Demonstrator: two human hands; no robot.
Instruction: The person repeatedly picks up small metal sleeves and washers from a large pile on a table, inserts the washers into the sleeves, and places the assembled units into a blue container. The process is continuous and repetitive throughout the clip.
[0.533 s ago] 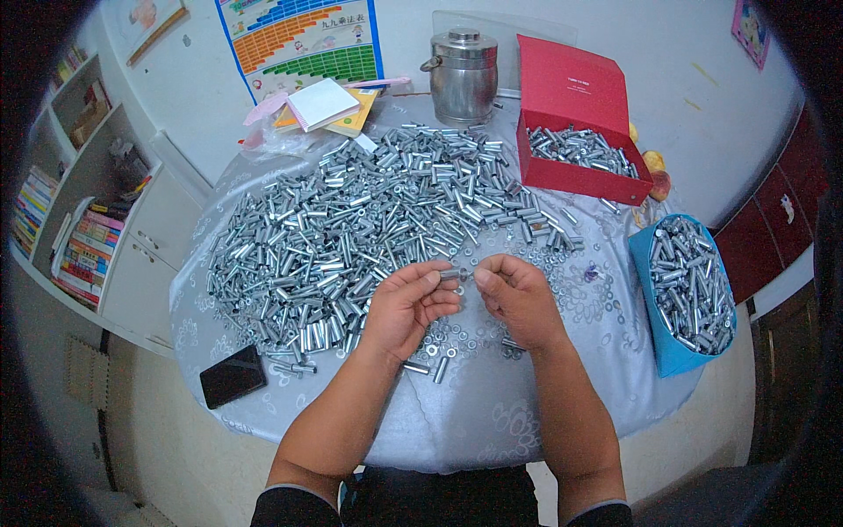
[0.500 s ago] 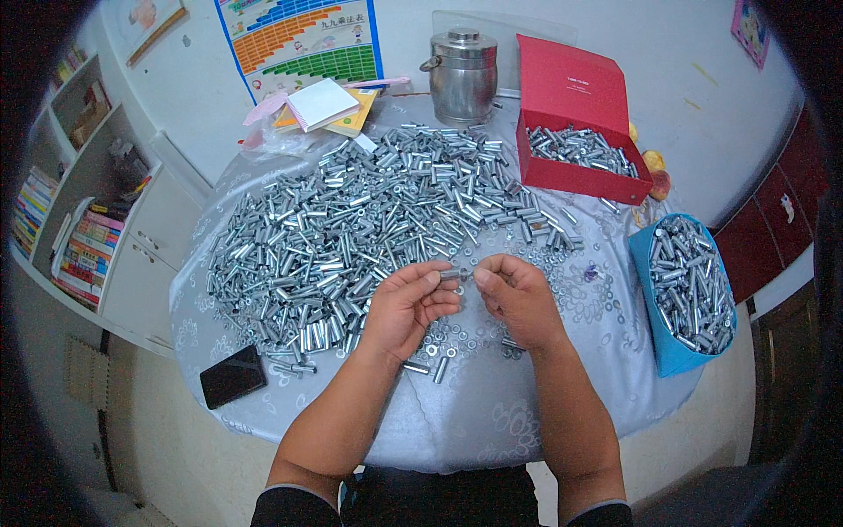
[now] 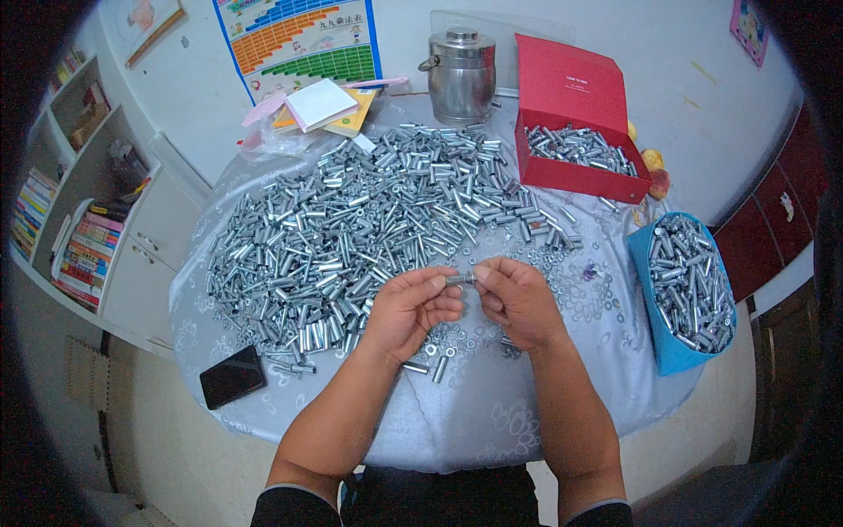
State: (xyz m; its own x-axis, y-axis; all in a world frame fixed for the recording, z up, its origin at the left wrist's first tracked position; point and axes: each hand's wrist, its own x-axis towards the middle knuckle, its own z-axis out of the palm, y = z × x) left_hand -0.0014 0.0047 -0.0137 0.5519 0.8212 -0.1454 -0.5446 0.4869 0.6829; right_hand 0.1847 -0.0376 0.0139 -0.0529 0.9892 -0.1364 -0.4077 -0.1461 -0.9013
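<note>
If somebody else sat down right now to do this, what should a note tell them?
Left hand and right hand: both pinch one small metal sleeve between their fingers, above the table.
Loose washers lie just under the hands.
Big pile of metal sleeves covers the table's far half.
Done: red box and blue box both hold metal pieces.
Left: the pile is still large.

Left hand (image 3: 411, 309) and right hand (image 3: 518, 301) pinch small metal sleeve (image 3: 458, 279) together above sleeve pile (image 3: 351, 228).

Red box (image 3: 571, 88), blue bin (image 3: 650, 325), seemingly silver sleeves (image 3: 351, 237)
</note>
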